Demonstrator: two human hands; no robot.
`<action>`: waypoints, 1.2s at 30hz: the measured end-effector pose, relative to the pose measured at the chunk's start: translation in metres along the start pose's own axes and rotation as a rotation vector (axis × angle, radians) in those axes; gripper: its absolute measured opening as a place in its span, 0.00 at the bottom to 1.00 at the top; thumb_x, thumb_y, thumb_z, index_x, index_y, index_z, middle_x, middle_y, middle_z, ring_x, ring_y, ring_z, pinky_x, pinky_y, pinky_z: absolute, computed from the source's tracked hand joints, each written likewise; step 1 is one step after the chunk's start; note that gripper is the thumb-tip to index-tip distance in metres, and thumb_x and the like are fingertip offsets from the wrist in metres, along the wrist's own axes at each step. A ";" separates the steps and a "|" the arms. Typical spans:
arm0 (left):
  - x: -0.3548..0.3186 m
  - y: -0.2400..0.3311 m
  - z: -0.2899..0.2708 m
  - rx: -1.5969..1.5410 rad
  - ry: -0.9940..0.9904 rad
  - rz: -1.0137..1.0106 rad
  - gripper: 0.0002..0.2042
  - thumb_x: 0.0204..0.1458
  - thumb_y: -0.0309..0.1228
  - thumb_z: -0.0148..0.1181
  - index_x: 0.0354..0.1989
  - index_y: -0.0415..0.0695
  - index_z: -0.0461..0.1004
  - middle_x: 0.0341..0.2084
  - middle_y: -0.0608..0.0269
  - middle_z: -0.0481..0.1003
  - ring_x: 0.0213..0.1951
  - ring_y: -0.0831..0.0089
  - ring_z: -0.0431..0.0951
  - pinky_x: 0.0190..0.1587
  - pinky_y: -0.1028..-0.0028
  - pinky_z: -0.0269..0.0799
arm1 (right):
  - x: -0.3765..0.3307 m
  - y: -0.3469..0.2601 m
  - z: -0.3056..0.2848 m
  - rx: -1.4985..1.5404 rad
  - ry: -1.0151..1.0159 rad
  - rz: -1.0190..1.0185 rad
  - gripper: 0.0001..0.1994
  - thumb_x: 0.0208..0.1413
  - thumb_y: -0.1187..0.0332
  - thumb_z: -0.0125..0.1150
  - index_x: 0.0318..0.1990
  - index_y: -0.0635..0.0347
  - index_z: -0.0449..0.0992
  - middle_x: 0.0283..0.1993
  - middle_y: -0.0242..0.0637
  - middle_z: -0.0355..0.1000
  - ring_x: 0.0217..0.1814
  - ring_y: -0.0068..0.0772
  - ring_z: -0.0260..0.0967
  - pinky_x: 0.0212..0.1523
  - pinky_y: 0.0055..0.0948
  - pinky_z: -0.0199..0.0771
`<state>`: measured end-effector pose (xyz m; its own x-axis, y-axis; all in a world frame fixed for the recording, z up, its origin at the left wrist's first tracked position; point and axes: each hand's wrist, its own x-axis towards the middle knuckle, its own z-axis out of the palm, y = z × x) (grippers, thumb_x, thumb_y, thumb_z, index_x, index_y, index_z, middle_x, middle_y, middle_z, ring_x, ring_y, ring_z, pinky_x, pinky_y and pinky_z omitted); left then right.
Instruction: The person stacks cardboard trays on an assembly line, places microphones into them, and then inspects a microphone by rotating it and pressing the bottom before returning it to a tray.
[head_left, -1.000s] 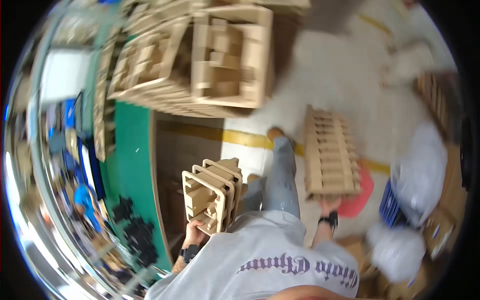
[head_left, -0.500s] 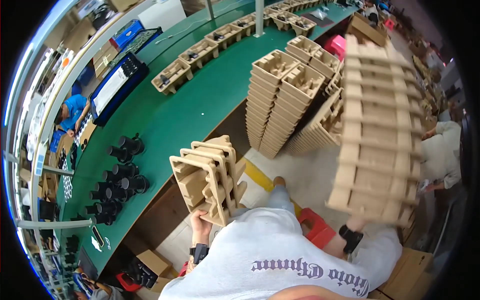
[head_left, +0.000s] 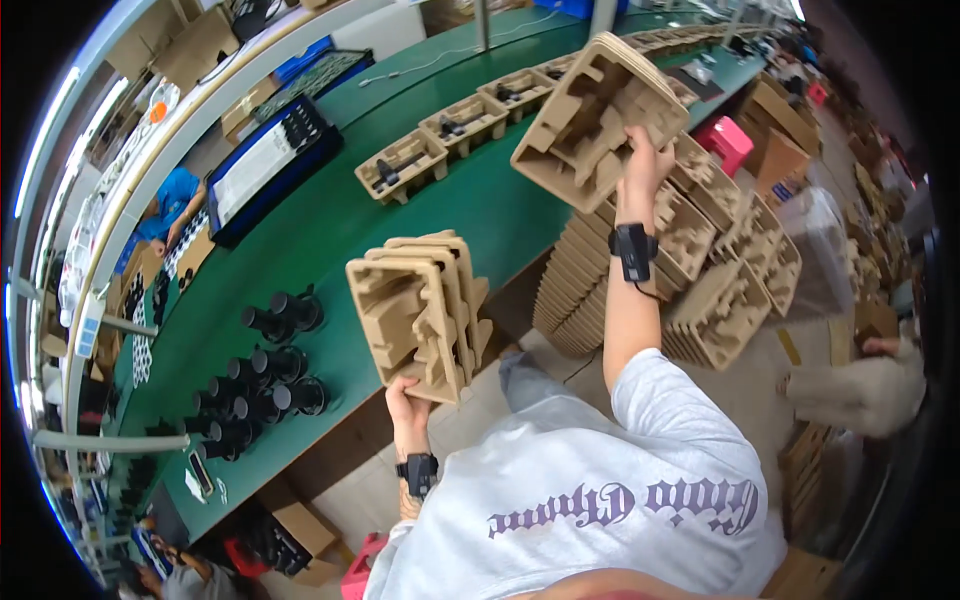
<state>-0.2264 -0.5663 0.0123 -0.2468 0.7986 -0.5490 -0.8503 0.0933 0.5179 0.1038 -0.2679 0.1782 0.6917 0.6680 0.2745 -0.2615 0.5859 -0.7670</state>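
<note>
My left hand (head_left: 408, 405) is closed on the lower edge of a short stack of tan moulded pulp trays (head_left: 400, 325). These trays are tipped so that their hollow insides face me, beside the bench edge. Farther up and to the right, my right hand (head_left: 646, 160) grips the rim of another stack of pulp trays (head_left: 560, 125). That stack is seen end-on, so its length is hidden. It is held over the bench edge, above tall nested tray stacks (head_left: 690, 235) on the floor, and covers part of them.
A row of pulp trays with black parts (head_left: 400, 170) runs along the green bench (head_left: 330, 235). Several black cylindrical parts (head_left: 275, 365) stand at the left. A blue bin (head_left: 270, 165) lies farther back. Another person (head_left: 860, 385) is at the right, and a pink stool (head_left: 725, 143) stands beyond the stacks.
My right hand has swung the tall tray stack from the right side up and left, to above the bench edge. The left hand still holds its short stack, slightly higher.
</note>
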 end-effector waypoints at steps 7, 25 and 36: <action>0.117 0.004 0.010 0.025 -0.065 -0.155 0.27 0.36 0.22 0.49 0.52 0.33 0.63 0.47 0.50 0.70 0.49 0.54 0.70 0.55 0.55 0.66 | 0.039 0.174 0.005 -0.779 -0.180 -0.056 0.38 0.42 0.69 0.65 0.62 0.71 0.55 0.61 0.57 0.58 0.63 0.50 0.57 0.62 0.41 0.56; 0.109 0.121 0.085 0.359 0.040 -0.281 0.21 0.43 0.31 0.51 0.47 0.33 0.69 0.37 0.51 0.75 0.37 0.62 0.76 0.42 0.66 0.74 | -0.068 0.071 0.092 -0.633 -2.204 0.412 0.51 0.29 0.59 0.75 0.65 0.61 0.53 0.65 0.48 0.56 0.68 0.43 0.52 0.66 0.37 0.51; 0.117 0.161 0.098 0.664 -0.132 0.643 0.13 0.51 0.23 0.57 0.45 0.38 0.70 0.37 0.64 0.75 0.40 0.78 0.74 0.44 0.77 0.69 | -0.101 0.078 0.084 -0.518 -2.077 -0.240 0.38 0.39 0.78 0.63 0.63 0.56 0.58 0.66 0.42 0.54 0.69 0.45 0.49 0.66 0.40 0.52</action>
<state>-0.3468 -0.3999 0.0957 -0.4882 0.8722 0.0317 -0.1187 -0.1024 0.9876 -0.0428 -0.2506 0.1394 -0.9584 0.2366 0.1596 0.1031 0.8086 -0.5793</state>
